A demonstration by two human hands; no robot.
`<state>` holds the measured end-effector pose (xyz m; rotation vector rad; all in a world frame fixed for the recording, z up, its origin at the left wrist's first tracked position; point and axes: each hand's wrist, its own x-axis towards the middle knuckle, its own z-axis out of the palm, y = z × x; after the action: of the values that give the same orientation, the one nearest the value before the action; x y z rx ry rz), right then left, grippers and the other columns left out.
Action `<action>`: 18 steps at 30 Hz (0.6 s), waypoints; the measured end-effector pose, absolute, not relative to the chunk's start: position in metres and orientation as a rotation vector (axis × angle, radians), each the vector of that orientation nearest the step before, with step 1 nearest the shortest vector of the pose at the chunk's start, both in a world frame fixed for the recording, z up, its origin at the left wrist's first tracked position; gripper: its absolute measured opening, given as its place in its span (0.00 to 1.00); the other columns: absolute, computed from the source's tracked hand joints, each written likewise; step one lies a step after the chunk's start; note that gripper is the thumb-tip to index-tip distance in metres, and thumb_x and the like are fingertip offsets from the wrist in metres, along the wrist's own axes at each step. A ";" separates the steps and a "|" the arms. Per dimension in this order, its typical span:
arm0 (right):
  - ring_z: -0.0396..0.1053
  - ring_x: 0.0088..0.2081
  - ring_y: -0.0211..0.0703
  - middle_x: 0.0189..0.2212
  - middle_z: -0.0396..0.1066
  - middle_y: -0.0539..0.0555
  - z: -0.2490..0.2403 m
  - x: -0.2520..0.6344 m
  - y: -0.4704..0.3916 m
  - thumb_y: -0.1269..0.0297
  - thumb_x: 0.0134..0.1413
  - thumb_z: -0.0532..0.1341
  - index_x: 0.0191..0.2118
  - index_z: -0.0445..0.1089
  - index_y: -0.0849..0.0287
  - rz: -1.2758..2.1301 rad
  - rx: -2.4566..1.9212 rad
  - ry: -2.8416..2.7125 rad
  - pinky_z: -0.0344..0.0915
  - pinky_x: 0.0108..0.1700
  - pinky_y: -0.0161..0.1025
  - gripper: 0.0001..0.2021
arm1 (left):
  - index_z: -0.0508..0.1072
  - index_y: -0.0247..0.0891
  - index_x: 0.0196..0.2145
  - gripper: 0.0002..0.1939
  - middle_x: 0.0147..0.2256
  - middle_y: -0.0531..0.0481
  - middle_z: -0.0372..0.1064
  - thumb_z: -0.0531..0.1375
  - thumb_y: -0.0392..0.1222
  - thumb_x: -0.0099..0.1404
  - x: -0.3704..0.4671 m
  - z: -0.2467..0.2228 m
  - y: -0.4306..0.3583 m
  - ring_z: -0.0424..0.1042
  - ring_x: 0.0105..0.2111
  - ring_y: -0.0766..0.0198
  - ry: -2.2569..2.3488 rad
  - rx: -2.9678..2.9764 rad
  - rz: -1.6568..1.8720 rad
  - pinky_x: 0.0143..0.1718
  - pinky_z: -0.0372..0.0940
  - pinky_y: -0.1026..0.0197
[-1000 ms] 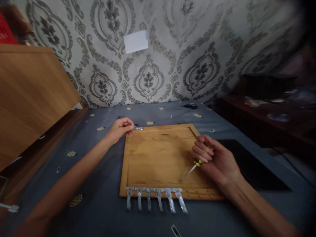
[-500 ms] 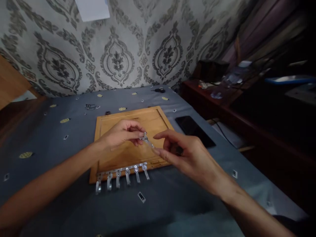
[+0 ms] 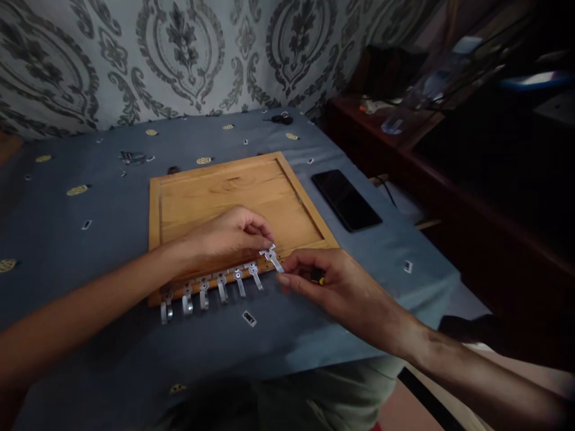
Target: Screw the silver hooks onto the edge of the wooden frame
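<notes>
Between the two hands, a loose metal hook is pinched at both ends: the left hand has its broad top, and the right hand has the tip of its narrow tail. The hands are close together but do not touch each other. Half a second ago they held the hook over the middle of the wooden board; now they have brought it to the board's near rim. That sets it just beside the row of hooks that runs leftward below the left hand, so the work in hand has shifted from open wood to the end of the row. Whether the hook rests on the rim or is just above it, I cannot tell. A yellow and black handle shows inside the curl of the right hand.

The board's right near corner is close by the right hand, which leaves little rim on that side. Beyond this hand, past the board's right edge, lies a phone. Toward the body, a strip of blue cloth gives room below the hands before its edge drops off; more cloth spreads left of the left forearm. Far ahead of both hands stands the patterned wall.
</notes>
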<state>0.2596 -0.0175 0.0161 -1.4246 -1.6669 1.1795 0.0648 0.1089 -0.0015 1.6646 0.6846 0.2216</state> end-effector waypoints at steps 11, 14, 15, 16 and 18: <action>0.69 0.29 0.39 0.24 0.78 0.49 0.004 0.255 -0.020 0.59 0.58 0.67 0.27 0.74 0.56 1.420 -1.603 -1.505 0.61 0.34 0.39 0.10 | 0.81 0.35 0.34 0.06 0.31 0.51 0.79 0.62 0.36 0.64 0.070 -0.008 0.102 0.73 0.32 0.66 0.659 1.863 0.148 0.35 0.65 0.64; 0.70 0.29 0.40 0.25 0.78 0.50 0.001 0.254 -0.020 0.55 0.58 0.67 0.27 0.74 0.55 1.442 -1.610 -1.490 0.61 0.35 0.40 0.12 | 0.81 0.36 0.34 0.06 0.32 0.51 0.79 0.62 0.34 0.64 0.069 -0.009 0.103 0.74 0.32 0.65 0.663 1.887 0.139 0.36 0.65 0.64; 0.70 0.30 0.40 0.25 0.78 0.50 0.000 0.254 -0.020 0.54 0.57 0.67 0.27 0.74 0.55 1.444 -1.610 -1.485 0.62 0.36 0.40 0.13 | 0.81 0.36 0.34 0.07 0.32 0.51 0.80 0.62 0.34 0.64 0.069 -0.010 0.103 0.74 0.33 0.66 0.665 1.892 0.137 0.36 0.65 0.64; 0.70 0.30 0.40 0.25 0.78 0.50 -0.001 0.254 -0.021 0.55 0.57 0.67 0.27 0.74 0.56 1.446 -1.610 -1.481 0.61 0.36 0.40 0.12 | 0.81 0.36 0.34 0.07 0.32 0.51 0.80 0.62 0.33 0.64 0.069 -0.011 0.102 0.74 0.32 0.66 0.667 1.897 0.135 0.36 0.65 0.64; 0.70 0.30 0.40 0.25 0.78 0.50 -0.003 0.253 -0.020 0.58 0.58 0.66 0.28 0.75 0.56 1.453 -1.612 -1.482 0.61 0.35 0.39 0.10 | 0.81 0.36 0.34 0.07 0.32 0.51 0.80 0.62 0.32 0.63 0.069 -0.012 0.102 0.74 0.32 0.66 0.674 1.904 0.131 0.35 0.65 0.65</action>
<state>0.2534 -0.0203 -0.0031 -1.6116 -1.4816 1.4532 0.0692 0.1019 -0.0124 1.9043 0.6737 0.1306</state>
